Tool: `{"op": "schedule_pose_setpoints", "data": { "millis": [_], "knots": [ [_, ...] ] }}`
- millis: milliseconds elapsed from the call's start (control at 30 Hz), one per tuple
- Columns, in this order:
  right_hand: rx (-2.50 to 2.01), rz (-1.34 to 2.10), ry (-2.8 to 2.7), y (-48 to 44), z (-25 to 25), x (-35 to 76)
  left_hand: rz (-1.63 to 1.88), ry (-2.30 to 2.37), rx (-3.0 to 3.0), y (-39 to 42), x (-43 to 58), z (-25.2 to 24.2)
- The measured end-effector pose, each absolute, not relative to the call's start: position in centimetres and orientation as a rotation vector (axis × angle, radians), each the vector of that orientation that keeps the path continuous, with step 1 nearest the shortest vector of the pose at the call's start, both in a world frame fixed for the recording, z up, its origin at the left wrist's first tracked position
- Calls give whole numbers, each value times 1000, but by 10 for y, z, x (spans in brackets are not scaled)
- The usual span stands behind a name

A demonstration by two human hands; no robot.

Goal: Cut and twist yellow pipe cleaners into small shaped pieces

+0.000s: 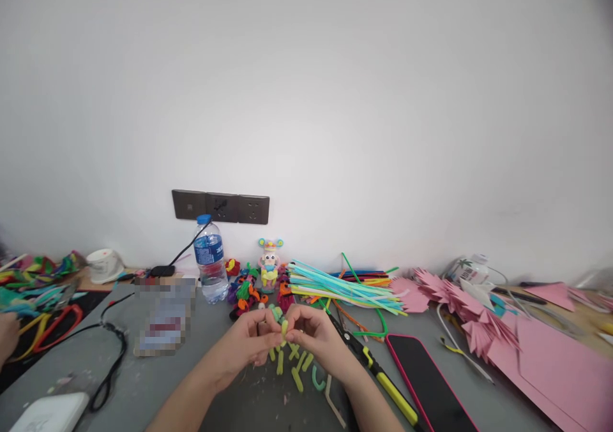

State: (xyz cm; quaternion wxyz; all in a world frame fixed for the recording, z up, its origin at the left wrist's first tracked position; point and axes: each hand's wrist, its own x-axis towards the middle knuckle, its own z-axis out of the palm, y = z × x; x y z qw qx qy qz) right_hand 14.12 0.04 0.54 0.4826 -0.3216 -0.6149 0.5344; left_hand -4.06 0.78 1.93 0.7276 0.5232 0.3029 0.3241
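Note:
My left hand (251, 342) and my right hand (313, 336) meet above the grey table (191, 381), fingers pinched together on a short yellow-green pipe cleaner piece (283, 325). Below the hands lie several short yellow-green and teal pipe cleaner bits (299, 368). Behind the hands sits a heap of twisted colourful pipe cleaner shapes (246, 291). A bundle of long light blue and yellow pipe cleaners (345, 285) lies to the right of that heap.
A water bottle (209, 261), a small toy figure (269, 265) and wall sockets (220, 207) stand at the back. A yellow-handled tool (383, 378), a phone (428, 381), pink paper cut-outs (479, 317). Another person's hand (7, 336) at far left, black cable (112, 355).

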Motion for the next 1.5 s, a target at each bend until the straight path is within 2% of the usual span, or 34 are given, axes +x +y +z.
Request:
{"op": "schedule_pose_setpoints", "data": {
  "millis": [400, 633, 800, 1067, 1300, 1367, 1500],
  "knots": [
    [-748, 1411, -1459, 3, 9, 145, 685, 649, 990, 5, -31, 16],
    [-877, 1263, -1430, 7, 6, 145, 836, 880, 1286, 13, -30, 7],
    [-843, 1270, -1451, 7, 1, 145, 800, 914, 1402, 14, -28, 4],
    [-898, 1219, -1479, 10, -1, 145, 911, 977, 1510, 12, -25, 1],
    [-921, 1229, -1544, 7, 5, 149, 1071, 1071, 1839, 11, -26, 0],
    [-988, 1157, -1602, 8, 5, 155, 1051, 1076, 1898, 12, -28, 0],
    [-1235, 766, -1754, 13, 1, 171, 1014, 1093, 1967, 13, -30, 2]
  ]
}}
